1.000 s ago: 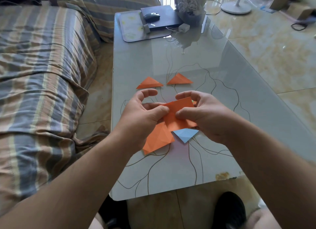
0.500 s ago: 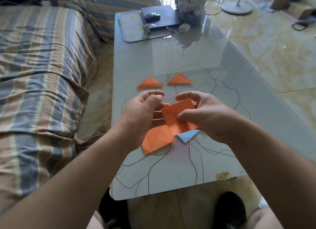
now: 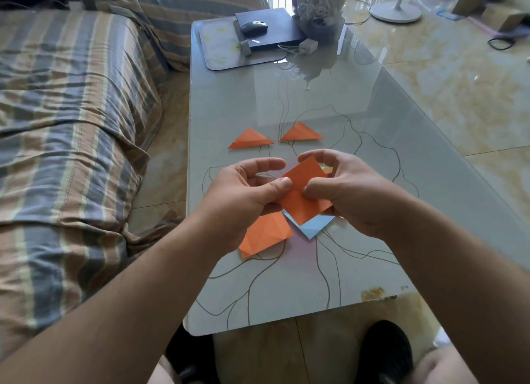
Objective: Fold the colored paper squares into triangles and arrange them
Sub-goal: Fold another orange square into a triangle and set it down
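An orange paper square is held just above the glass table. My left hand pinches its left edge with thumb and fingers. My right hand pinches its right side. Under it lie another creased orange square and a light blue paper, partly hidden. Two folded orange triangles, the left one and the right one, lie side by side farther back. A bit of green paper peeks out behind my right fingers.
A striped sofa runs along the table's left side. At the far end lie a mat, a black laptop with a mouse, a charger and a vase. A fan base stands on the floor.
My left hand let go briefly, then took the orange square's left edge again. The square has turned a little, and more of the blue paper shows beneath it.
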Tool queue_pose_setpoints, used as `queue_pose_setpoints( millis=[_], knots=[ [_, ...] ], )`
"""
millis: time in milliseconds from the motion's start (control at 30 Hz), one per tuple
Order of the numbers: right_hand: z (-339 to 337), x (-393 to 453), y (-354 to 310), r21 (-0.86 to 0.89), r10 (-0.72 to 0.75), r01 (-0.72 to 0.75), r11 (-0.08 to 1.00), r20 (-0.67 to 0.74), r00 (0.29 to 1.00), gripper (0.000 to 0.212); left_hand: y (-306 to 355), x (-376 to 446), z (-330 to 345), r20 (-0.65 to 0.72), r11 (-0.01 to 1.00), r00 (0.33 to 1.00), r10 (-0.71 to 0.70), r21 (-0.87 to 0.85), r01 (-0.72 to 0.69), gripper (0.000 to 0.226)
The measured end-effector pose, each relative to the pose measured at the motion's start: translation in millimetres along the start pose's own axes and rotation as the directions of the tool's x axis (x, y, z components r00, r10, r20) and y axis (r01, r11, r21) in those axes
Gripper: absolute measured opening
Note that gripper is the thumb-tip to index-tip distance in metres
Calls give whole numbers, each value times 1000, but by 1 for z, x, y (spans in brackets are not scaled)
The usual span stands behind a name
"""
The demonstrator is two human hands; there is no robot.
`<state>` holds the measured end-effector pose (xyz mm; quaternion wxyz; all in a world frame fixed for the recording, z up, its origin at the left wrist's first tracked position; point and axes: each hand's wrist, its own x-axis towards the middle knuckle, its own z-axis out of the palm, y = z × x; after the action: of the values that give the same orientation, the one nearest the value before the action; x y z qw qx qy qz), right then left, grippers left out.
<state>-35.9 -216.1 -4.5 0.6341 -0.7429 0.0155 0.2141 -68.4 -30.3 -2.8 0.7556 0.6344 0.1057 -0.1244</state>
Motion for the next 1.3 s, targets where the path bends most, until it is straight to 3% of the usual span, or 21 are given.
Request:
queue_pose_setpoints(
  millis=[167,300,367,433,500,567,733,900,967,1100,1300],
  knots=[
    [-6,0,1,-10,-21,21,1000,-40,999,51,-3,5,-2,-64,999,997,-42,-37,40,15],
    [-12,-4,-3,52,-184,189,981,-90,979,44,-1,11,-6,-151,987,982,-112,-131,93,11],
    [-13,-8,-3,-28,-275,274,961,-57,960,52,-1,12,-7,-165,980,978,-127,-176,98,10],
    [-12,-10,0,-224,-335,331,917,22,942,55,-1,12,-6,-159,974,978,-135,-204,101,9],
    [-10,-10,5,-424,-356,348,836,65,932,50,-1,12,-6,-138,969,979,-148,-216,116,9],
    [-8,-7,9,-479,-403,368,797,32,914,38,-1,10,-5,-100,969,981,-167,-198,145,9],
    [-9,-2,5,-361,-466,409,838,-84,881,23,-2,3,-1,14,965,981,-192,-180,191,10],
    [-8,-2,3,-217,-330,294,931,-152,932,14,-2,1,3,33,962,985,-170,-213,173,7],
    [-8,-1,3,-178,-295,267,947,-155,943,14,-2,0,5,19,973,991,-134,-190,135,10],
    [-7,-2,2,-127,-260,241,962,-156,953,24,-7,-2,3,-64,998,997,47,54,-44,19],
    [-3,-3,1,-22,-234,233,972,-109,966,23,-9,-1,0,-109,987,986,123,116,-110,12]
  ],
)
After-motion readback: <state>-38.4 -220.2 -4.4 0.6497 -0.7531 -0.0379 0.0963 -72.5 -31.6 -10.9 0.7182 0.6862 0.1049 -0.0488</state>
